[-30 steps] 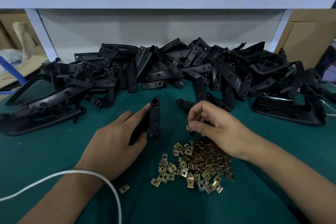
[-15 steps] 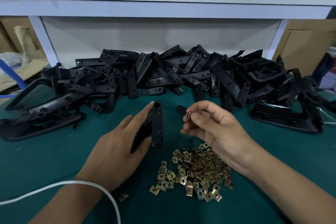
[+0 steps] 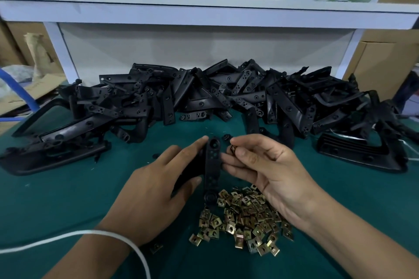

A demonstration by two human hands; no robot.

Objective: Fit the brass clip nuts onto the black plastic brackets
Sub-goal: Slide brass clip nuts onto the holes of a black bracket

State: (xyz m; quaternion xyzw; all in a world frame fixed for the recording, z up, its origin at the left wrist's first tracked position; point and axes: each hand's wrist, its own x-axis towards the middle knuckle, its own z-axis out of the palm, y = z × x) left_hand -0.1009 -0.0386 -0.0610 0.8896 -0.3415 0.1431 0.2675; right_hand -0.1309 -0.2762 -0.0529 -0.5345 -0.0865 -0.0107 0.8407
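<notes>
At frame centre the right hand [image 3: 265,165] has lifted off the clip-nut pile [image 3: 242,217] — pinching one brass clip nut [image 3: 233,148] beside the black bracket [image 3: 212,165] gripped by the left hand [image 3: 154,192] — fitting looks imminent.

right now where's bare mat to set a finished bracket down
Bare green mat lies left of the left hand, in front of the bracket pile; more lies right of the right hand, below the ribbed part. Crowded: the clip nuts between the wrists.
</notes>
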